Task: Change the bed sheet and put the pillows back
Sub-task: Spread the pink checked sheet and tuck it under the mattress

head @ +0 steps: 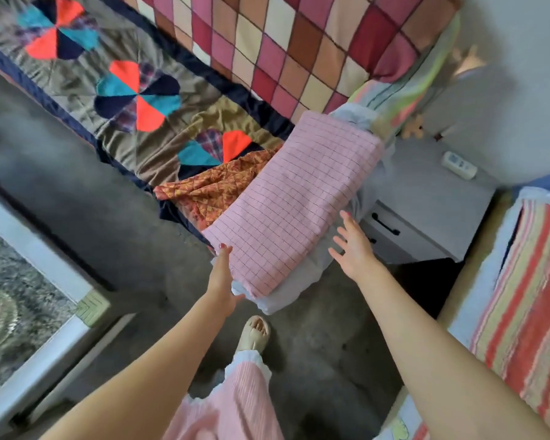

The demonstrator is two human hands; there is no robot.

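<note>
Head view: pink checked pillow point(294, 211) lies on the near corner of the bed, overhanging its edge, on top of a pale ruffled cloth point(286, 292). Left hand point(223, 274) is flat against the pillow's near-left edge, fingers straight, thumb under the corner by the ruffle. Right hand point(356, 246) is just right of the pillow, fingers spread wide, holding nothing; contact unclear. Orange patterned cloth point(210, 192) is bunched against the pillow's left side. Pinwheel quilt point(118, 100) covers the bed beyond that; red-pink checked blanket point(299, 42) sits behind the pillow. White nightstand point(426, 198) stands right of the pillow, remote point(459, 165) on top.
</note>
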